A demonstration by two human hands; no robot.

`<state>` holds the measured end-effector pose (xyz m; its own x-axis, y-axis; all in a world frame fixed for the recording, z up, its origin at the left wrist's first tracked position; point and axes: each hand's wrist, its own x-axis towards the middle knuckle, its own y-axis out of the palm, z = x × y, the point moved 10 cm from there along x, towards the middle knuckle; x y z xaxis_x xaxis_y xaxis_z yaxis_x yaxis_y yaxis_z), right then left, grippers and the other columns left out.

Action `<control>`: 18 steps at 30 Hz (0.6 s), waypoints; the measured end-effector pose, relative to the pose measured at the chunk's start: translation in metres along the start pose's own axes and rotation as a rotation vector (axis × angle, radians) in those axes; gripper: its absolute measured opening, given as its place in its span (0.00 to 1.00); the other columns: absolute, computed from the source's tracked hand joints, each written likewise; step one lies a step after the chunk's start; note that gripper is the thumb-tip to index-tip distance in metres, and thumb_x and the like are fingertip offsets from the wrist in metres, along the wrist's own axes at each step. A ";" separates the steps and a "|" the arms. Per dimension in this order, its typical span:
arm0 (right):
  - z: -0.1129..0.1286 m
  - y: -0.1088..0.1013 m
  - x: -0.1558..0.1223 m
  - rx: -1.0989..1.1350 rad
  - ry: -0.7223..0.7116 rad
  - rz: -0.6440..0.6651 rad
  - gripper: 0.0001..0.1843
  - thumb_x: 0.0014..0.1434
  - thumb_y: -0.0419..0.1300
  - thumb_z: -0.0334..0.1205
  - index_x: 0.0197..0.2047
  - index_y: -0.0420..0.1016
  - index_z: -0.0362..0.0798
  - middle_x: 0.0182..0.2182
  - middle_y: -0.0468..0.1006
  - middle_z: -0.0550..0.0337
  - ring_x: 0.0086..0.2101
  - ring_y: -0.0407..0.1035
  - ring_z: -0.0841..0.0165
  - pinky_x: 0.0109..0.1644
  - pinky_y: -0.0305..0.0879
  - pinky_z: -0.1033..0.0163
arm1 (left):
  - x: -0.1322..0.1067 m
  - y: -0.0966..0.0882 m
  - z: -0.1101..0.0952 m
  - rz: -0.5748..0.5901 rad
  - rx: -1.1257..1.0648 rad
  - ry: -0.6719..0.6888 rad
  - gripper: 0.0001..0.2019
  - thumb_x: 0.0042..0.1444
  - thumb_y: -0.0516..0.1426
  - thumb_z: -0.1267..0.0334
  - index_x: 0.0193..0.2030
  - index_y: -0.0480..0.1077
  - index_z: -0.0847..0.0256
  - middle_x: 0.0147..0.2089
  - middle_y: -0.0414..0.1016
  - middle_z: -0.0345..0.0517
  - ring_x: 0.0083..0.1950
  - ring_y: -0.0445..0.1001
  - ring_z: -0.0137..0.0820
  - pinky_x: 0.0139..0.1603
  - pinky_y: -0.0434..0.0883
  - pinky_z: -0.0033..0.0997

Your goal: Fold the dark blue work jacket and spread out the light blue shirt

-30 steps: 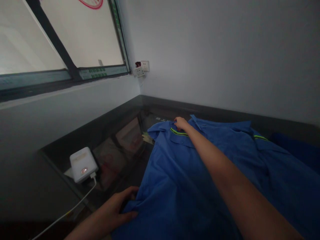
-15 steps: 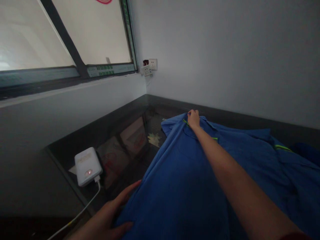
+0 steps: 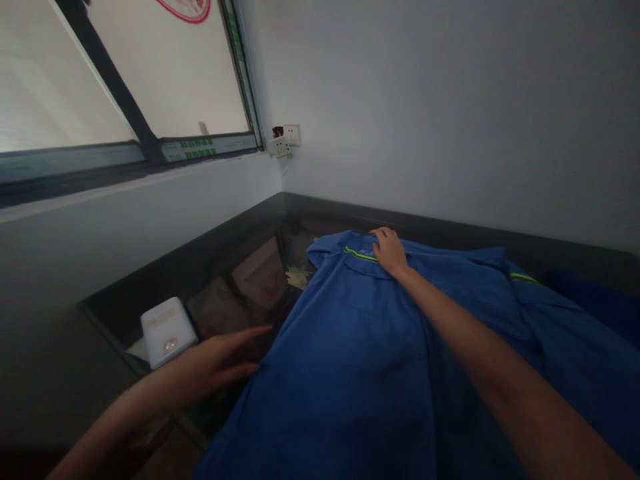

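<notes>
A blue work shirt (image 3: 350, 360) with bright yellow-green piping lies spread over a dark glossy tabletop (image 3: 210, 273). On the upper part of the shirt, near the piping, my right hand (image 3: 390, 250) rests with its fingers extended over the cloth. Beside the shirt's left edge is my left hand (image 3: 225, 360), its fingers apart and pointing toward the fabric. I cannot tell whether its thumb touches the cloth. Part of the shirt front is hidden under my right forearm.
A white power bank (image 3: 169, 332) sits at the table's left side, close to my left wrist. A pale leaf-shaped item (image 3: 299, 276) lies left of the shirt. Wall sockets (image 3: 286, 140) are in the corner, below a window (image 3: 200, 73). Darker blue cloth (image 3: 590, 300) lies at right.
My right hand has loosened its pinch on the shirt and flattened. My left hand has come off the shirt's edge and moved up. The raised cloth now lies flatter.
</notes>
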<state>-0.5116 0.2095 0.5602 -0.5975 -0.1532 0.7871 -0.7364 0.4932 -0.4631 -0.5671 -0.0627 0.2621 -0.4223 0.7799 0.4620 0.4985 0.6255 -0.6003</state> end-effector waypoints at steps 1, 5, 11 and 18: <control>-0.011 -0.009 -0.003 -0.011 0.049 -0.014 0.21 0.59 0.50 0.30 0.56 0.68 0.42 0.53 0.67 0.45 0.55 0.58 0.55 0.60 0.56 0.53 | 0.022 -0.011 -0.008 -0.031 -0.002 0.021 0.27 0.58 0.54 0.52 0.64 0.61 0.52 0.49 0.77 0.46 0.48 0.75 0.39 0.50 0.71 0.37; -0.060 -0.029 -0.017 -0.013 0.282 0.007 0.23 0.57 0.53 0.30 0.57 0.65 0.43 0.53 0.68 0.45 0.54 0.61 0.56 0.57 0.58 0.54 | 0.123 -0.042 -0.030 -0.176 -0.161 0.112 0.23 0.55 0.56 0.56 0.57 0.69 0.63 0.50 0.76 0.52 0.47 0.75 0.40 0.46 0.71 0.33; -0.109 -0.026 -0.038 0.004 0.443 0.116 0.20 0.56 0.60 0.38 0.52 0.68 0.46 0.38 0.78 0.55 0.39 0.72 0.64 0.45 0.65 0.61 | 0.228 -0.079 -0.003 -0.521 -0.371 -0.132 0.18 0.49 0.60 0.69 0.48 0.70 0.72 0.53 0.72 0.63 0.56 0.69 0.43 0.47 0.68 0.30; -0.125 -0.009 -0.049 0.043 0.475 0.182 0.18 0.53 0.63 0.35 0.48 0.74 0.46 0.43 0.79 0.52 0.44 0.72 0.63 0.48 0.64 0.63 | 0.288 -0.074 -0.006 -0.360 -0.552 -0.119 0.13 0.55 0.59 0.57 0.29 0.68 0.66 0.21 0.69 0.44 0.24 0.68 0.27 0.23 0.64 0.25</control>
<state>-0.4361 0.3195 0.5769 -0.5144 0.3432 0.7859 -0.6520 0.4387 -0.6184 -0.7208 0.1157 0.4429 -0.6995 0.5321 0.4770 0.6118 0.7908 0.0151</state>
